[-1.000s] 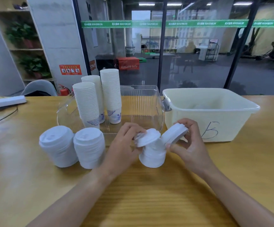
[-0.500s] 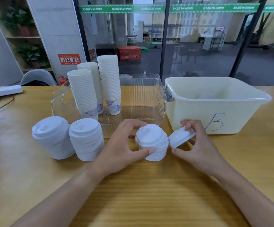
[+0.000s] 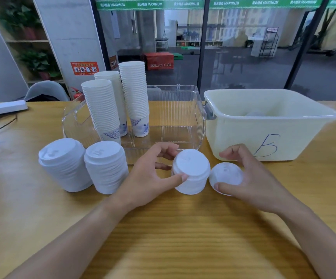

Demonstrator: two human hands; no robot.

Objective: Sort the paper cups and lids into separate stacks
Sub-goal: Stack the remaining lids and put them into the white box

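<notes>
Cup stacks: three tall stacks of paper cups (image 3: 116,105) stand upright in the left part of the clear tray (image 3: 191,101); the rest of the tray's floor shows no loose cups.
Finished lid stacks: two stacks of lids (image 3: 82,164) stand on the tabletop (image 3: 183,238) left of the hands, just beside each other, in front of the tray.
Stack in progress: a shorter lid stack (image 3: 191,174) sits on the tabletop between the hands.
Left hand: left hand (image 3: 153,174) grips the short stack, thumb on its near rim, fingers curled round the far side.
Right hand: right hand (image 3: 249,178) holds a single lid (image 3: 226,176) tilted, pinched between thumb and curled fingers, just beside the short stack and not yet on it.
Progress (judgement): well along; the held lid remains to be added.
Source bin: cream bin (image 3: 243,133) marked "B" shows a pale rounded shape inside; cannot tell what, or how many remain.
Surroundings: power strip (image 3: 4,107) and cables at far left, chair (image 3: 46,93) behind the tabletop.
Obstructions: nothing lies between the held lid and the stack; the bin wall is close behind the right hand.
</notes>
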